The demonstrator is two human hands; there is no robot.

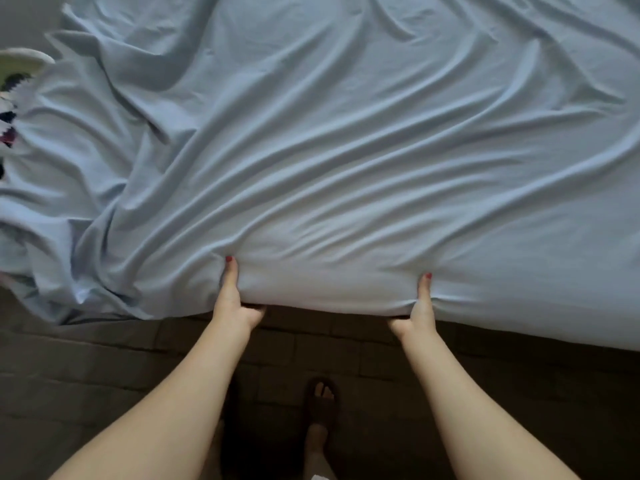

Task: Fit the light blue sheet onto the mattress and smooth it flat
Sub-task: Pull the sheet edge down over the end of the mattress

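The light blue sheet (346, 150) is spread in long folds over the mattress. Its near edge is pinched by the left hand (231, 299) and the right hand (420, 304), thumbs on top, the other fingers hidden beneath; each grip is clenched on the cloth. Between the grips the cloth is pulled flat. Left of the left grip it is bunched, beside a patterned cloth (14, 81). Below the grips are the tiled floor (104, 358) and a sandalled foot (322, 403).

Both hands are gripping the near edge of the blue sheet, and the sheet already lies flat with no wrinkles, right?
Not quite. The left hand and right hand do grip the near edge of the blue sheet, but the head view shows it heavily wrinkled, with long folds across it and bunching at the left.
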